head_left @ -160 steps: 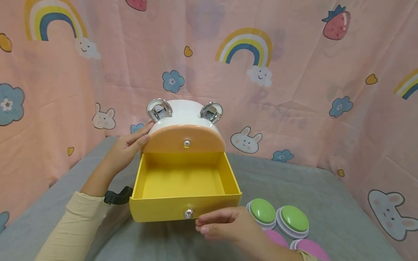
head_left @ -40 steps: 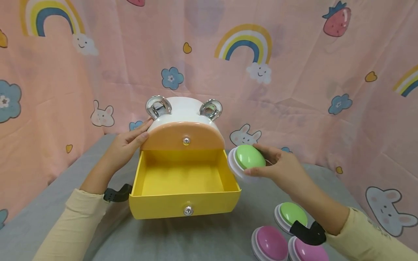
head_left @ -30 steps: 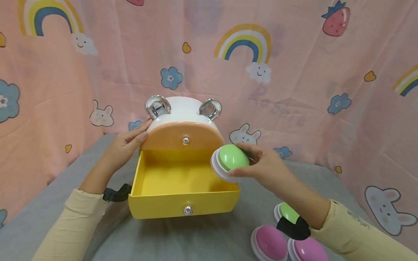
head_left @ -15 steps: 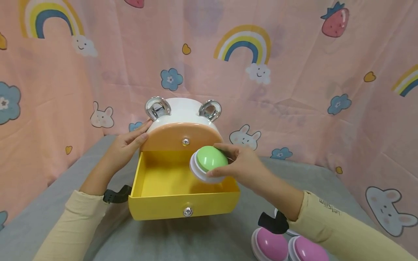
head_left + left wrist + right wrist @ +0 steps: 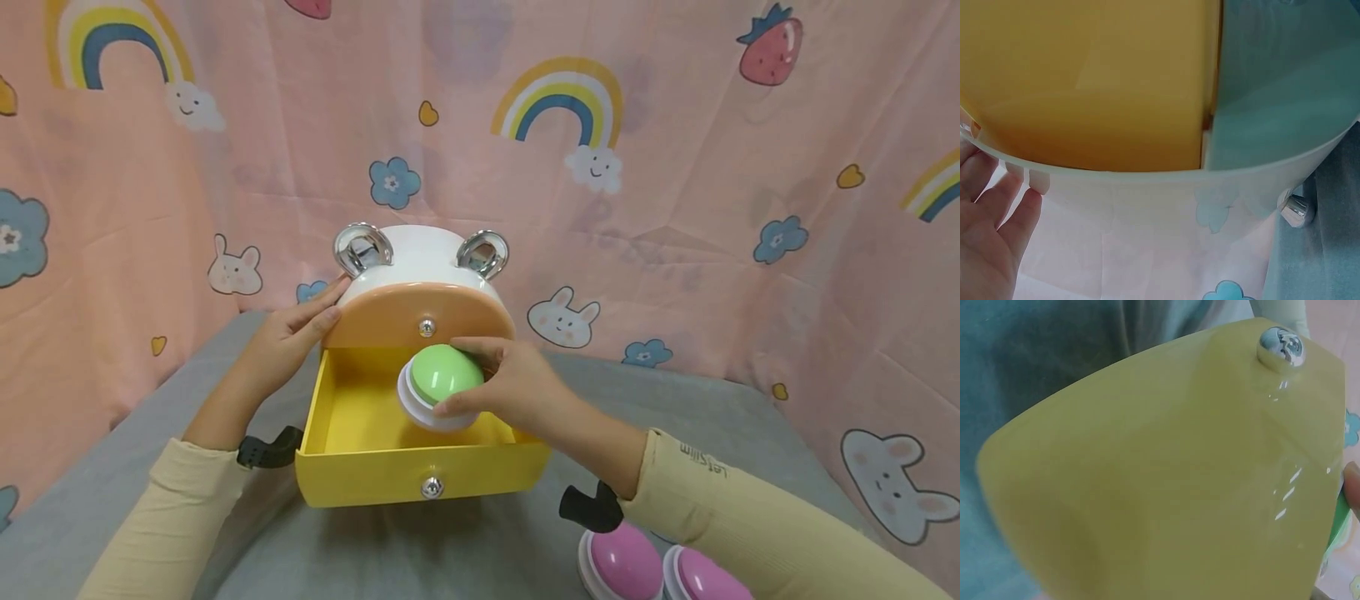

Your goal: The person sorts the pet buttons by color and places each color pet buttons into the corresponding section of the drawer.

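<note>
At the head view's lower right, two pink domed buttons (image 5: 627, 560) lie on the grey counter (image 5: 450, 550). At the centre, the right hand (image 5: 517, 385) grasps a green domed button (image 5: 444, 373) in its fingers, inside or just above the yellow drawer (image 5: 375, 480), I cannot tell which; beyond, left of centre, the left hand (image 5: 281, 342) rests unclenched fingers against the white cabinet (image 5: 423, 250), before a pink curtain (image 5: 675, 125).

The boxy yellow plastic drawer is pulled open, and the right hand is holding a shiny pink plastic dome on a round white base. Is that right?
Almost! The dome's colour is wrong: the head view shows the right hand holding a shiny green plastic dome on a round white base. The boxy yellow plastic drawer is indeed pulled open.
</note>
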Demonstrator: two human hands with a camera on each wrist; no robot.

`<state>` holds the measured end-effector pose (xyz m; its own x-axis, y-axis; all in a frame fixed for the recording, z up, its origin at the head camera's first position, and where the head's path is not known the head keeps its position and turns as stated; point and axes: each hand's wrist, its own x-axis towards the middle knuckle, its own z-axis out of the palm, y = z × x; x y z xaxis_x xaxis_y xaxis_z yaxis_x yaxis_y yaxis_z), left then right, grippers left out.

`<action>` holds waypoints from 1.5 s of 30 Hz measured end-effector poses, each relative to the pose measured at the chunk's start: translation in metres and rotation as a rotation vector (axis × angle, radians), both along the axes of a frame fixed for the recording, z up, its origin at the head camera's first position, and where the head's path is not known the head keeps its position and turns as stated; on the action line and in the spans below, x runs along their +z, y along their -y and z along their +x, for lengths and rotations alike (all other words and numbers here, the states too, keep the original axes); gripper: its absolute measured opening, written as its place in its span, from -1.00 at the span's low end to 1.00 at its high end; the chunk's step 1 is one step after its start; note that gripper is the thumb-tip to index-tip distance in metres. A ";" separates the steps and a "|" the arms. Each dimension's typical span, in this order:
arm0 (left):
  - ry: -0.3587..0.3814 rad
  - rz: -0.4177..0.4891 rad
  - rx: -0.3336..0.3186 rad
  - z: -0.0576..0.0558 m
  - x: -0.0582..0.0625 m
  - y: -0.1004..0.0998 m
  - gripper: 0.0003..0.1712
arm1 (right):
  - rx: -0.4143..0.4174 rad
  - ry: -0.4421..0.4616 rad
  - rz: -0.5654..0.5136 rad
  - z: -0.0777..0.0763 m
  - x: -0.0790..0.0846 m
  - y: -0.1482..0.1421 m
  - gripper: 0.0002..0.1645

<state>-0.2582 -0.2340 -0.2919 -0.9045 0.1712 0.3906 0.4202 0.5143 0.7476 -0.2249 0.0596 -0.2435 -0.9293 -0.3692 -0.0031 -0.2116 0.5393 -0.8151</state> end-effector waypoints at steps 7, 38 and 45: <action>0.009 -0.003 0.007 0.001 -0.001 0.001 -0.41 | 0.048 -0.008 -0.014 0.000 -0.001 0.017 -0.11; -0.002 0.006 -0.004 -0.002 -0.003 0.002 -0.43 | 0.161 0.036 0.162 -0.010 -0.014 0.065 -0.11; -0.010 0.005 -0.007 -0.001 -0.002 0.001 -0.43 | 0.152 0.043 0.189 -0.015 -0.018 0.067 -0.13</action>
